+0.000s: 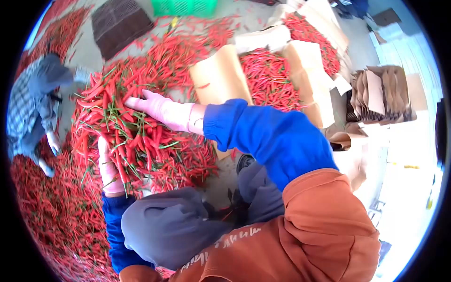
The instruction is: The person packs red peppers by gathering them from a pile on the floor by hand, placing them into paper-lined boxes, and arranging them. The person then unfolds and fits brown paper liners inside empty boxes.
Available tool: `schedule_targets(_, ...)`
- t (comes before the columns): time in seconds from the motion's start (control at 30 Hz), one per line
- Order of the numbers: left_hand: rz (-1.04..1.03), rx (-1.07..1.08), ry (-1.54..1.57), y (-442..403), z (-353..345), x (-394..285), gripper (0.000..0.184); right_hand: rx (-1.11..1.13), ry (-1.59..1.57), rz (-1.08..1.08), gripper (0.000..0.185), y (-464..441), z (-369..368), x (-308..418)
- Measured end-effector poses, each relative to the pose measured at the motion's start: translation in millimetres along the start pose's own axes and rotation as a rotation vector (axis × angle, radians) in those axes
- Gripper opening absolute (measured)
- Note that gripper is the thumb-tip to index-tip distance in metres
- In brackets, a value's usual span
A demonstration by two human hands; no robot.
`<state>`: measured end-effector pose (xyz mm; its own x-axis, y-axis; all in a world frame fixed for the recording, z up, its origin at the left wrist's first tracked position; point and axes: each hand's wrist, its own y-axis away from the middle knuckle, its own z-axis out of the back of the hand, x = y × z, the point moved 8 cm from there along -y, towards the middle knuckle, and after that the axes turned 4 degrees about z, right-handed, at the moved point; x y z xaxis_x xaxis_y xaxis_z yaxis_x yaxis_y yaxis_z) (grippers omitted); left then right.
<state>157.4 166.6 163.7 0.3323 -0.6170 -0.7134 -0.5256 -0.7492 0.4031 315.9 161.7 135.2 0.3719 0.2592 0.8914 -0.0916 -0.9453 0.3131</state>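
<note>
A big armful of red chili peppers [124, 129] with green stems is held between my two hands, above a heap of the same chilies. My right hand [164, 110], in a pink glove, presses on the bunch from the right, its fingertips partly sunk among the peppers. On the near left side, my left hand [109, 171], also in a pink glove, supports the bunch from below; peppers hide most of its fingers. Straight ahead to the right stands a paper-lined container of chilies [270, 80], its brown paper flaps [221, 75] folded outward.
Loose chilies [56, 211] cover the floor on the left, where another person [35, 103] bends over. A dark crate [120, 26] and a green crate [183, 7] are at the back. Folded brown paper liners [383, 91] stand at the right.
</note>
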Motion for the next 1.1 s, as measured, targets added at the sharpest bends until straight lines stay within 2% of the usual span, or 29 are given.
schedule_targets(0.07,0.065,0.070,0.038,-7.5,-39.5,3.4,0.059,0.028,-0.256,0.033,0.071,40.0,11.7,48.3)
schedule_targets(0.1,0.082,0.142,-0.069,-11.0,-55.9,2.6,0.059,0.080,-0.346,0.132,0.058,36.0,24.8,50.6)
schedule_targets(0.13,0.081,0.198,-0.111,-21.3,-71.8,6.8,0.057,0.044,-0.359,0.145,0.056,59.1,38.3,70.0)
schedule_targets(0.2,0.132,0.255,-0.171,-32.0,-119.5,21.2,0.053,-0.186,-0.257,0.240,0.055,96.7,86.5,93.0)
schedule_targets(0.27,0.300,0.389,-0.166,-37.1,-168.7,48.1,0.049,-0.017,-0.410,0.252,0.055,111.8,124.6,93.2)
schedule_targets(0.33,0.389,0.489,-0.200,-54.1,-210.6,80.6,0.049,-0.191,-0.313,0.302,0.057,147.1,181.5,98.0)
schedule_targets(0.37,0.297,0.500,-0.260,-52.9,-241.6,93.0,0.050,-0.227,-0.347,0.349,0.059,164.8,205.9,96.3)
schedule_targets(0.4,0.421,0.554,-0.261,-52.7,-262.5,117.5,0.052,-0.266,-0.383,0.394,0.060,183.8,230.4,92.7)
schedule_targets(0.47,0.284,0.570,-0.478,-84.9,-289.4,159.3,0.052,-0.379,-0.523,0.294,0.055,224.6,270.0,72.2)
schedule_targets(0.53,0.336,0.546,-0.701,-91.8,-313.5,203.2,0.055,-0.513,-0.627,0.302,0.049,263.1,300.4,52.6)
schedule_targets(0.6,0.256,0.735,-0.648,-90.7,-353.5,237.3,0.056,-0.615,-0.681,0.336,0.045,285.9,326.1,23.7)
schedule_targets(0.63,0.214,0.688,-0.825,-109.7,-354.8,252.2,0.057,-0.669,-0.702,0.358,0.043,295.1,336.3,8.1)
schedule_targets(0.67,0.166,0.638,-0.998,-130.1,-356.3,264.8,0.057,-0.869,-0.516,0.358,0.040,311.5,349.5,-6.7)
schedule_targets(0.73,0.076,0.451,-1.238,-170.3,-351.0,285.5,0.061,-0.974,-0.392,0.296,0.041,313.0,390.8,-82.3)
schedule_targets(0.77,0.187,0.573,-0.791,-206.3,-335.2,321.6,0.073,-1.027,-0.287,0.230,0.042,321.1,400.1,-102.3)
schedule_targets(0.8,0.058,0.530,-0.977,-221.9,-331.7,325.7,0.076,-1.073,-0.179,0.162,0.044,331.5,407.3,-117.5)
schedule_targets(0.83,-0.076,0.482,-1.163,-232.8,-330.9,325.9,0.079,-1.084,-0.086,0.195,0.044,340.2,411.7,-118.9)
schedule_targets(0.87,-0.213,0.434,-1.348,-241.9,-330.6,325.5,0.082,-1.061,-0.037,0.032,0.047,355.2,416.9,-131.6)
schedule_targets(0.9,-0.336,0.439,-1.482,-253.8,-328.3,327.9,0.083,-1.055,0.336,-0.048,0.046,374.8,433.2,-136.2)
schedule_targets(0.93,-0.364,0.387,-1.565,-253.5,-332.1,322.0,0.079,-1.019,0.711,-0.127,0.045,380.4,436.3,-125.5)
schedule_targets(0.97,-0.388,0.332,-1.648,-253.5,-333.4,313.9,0.076,-1.088,0.907,-0.159,0.043,392.9,437.3,-118.4)
schedule_targets(1.0,-0.411,0.279,-1.733,-248.4,-335.7,304.4,0.072,-1.154,1.103,-0.192,0.042,404.4,424.1,-80.2)
schedule_targets(1.03,-0.564,0.208,-1.706,-228.0,-343.9,292.2,0.062,-1.179,1.030,-0.177,0.037,401.5,410.7,-47.5)
schedule_targets(1.07,-0.742,0.319,-1.685,-200.3,-358.5,294.5,0.053,-1.057,1.024,-0.169,0.039,378.7,406.4,-45.0)
schedule_targets(1.1,-0.749,0.554,-1.650,-171.2,-369.1,307.4,0.049,-0.937,1.017,-0.158,0.041,352.9,407.2,-40.9)
